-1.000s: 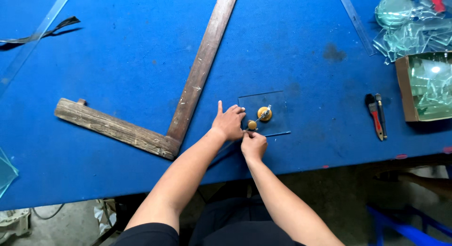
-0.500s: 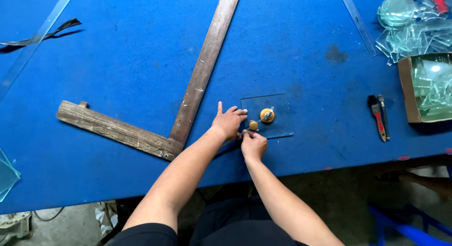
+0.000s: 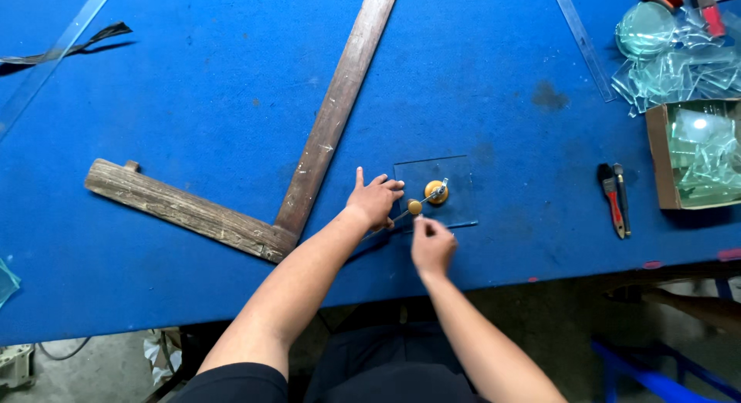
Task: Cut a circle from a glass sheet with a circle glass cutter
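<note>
A small square glass pane (image 3: 461, 176) lies on the blue table (image 3: 193, 102) near its front edge. On it stands a circle cutter (image 3: 436, 192) with a brass base and a thin arm that ends in a brass knob (image 3: 415, 207). My left hand (image 3: 374, 200) rests flat on the pane's left edge, fingers spread. My right hand (image 3: 432, 247) sits just below the knob, its fingers pinched together at the end of the cutter's arm.
A worn wooden L-square (image 3: 332, 125) lies left of the pane. Red-handled pliers and a slim tool (image 3: 615, 200) lie to the right. A cardboard box of glass pieces (image 3: 698, 152), glass scraps (image 3: 679, 67), a glass disc (image 3: 644, 28) and a clear ruler (image 3: 583, 40) fill the right side.
My right hand has slipped slightly right and toward me. The left hand and the cutter stay where they were.
</note>
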